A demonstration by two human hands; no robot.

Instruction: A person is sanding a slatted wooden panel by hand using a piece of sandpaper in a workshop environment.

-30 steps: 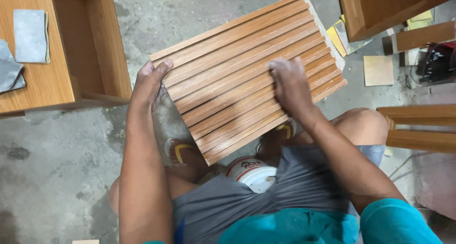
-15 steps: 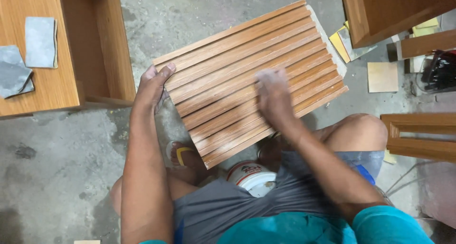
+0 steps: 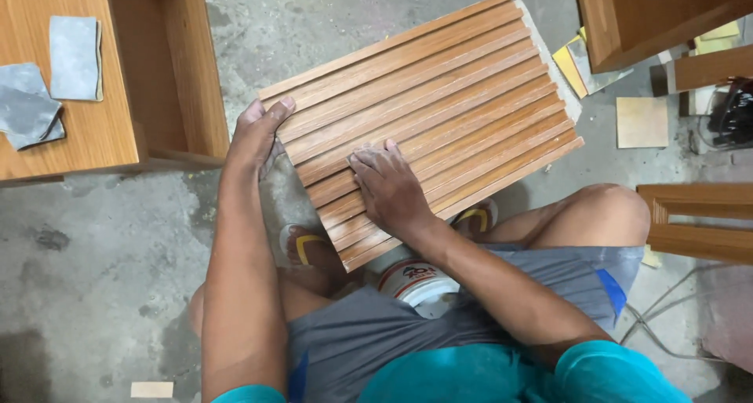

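Gripping the left edge of the slatted wooden panel (image 3: 427, 113) with the left hand (image 3: 255, 136): thumb lying over the top face, remaining fingers curling under the edge and hidden from view. Pressing the right hand (image 3: 388, 187) flat on the lower middle of the panel, fingers (image 3: 362, 166) nearly straight and close together, pinching a small pale scrap, seemingly sandpaper, at the tips; exact grip on the scrap impossible to tell.

Resting tilted on the lap and knees, above the concrete floor (image 3: 94, 277), one panel only, long ribs running diagonally from lower left to upper right. Counting roughly ten raised ribs across the face.

Extending the left forearm almost straight ahead from the body to the panel edge. Angling the right forearm inward from the lower right, wrist bent slightly down onto the wood.

Showing two yellow-strapped sandals (image 3: 302, 242) beneath the lower edge of the panel, one near each lower corner. Sitting between the thighs, just under the panel, one white can (image 3: 416, 281) with a red band.

Lying on the wooden cabinet surface (image 3: 86, 140) at upper left, three grey sandpaper sheets (image 3: 74, 58), two overlapping, one apart. Lying on the floor at upper right, near the panel corner, one square tan sheet (image 3: 642, 122).
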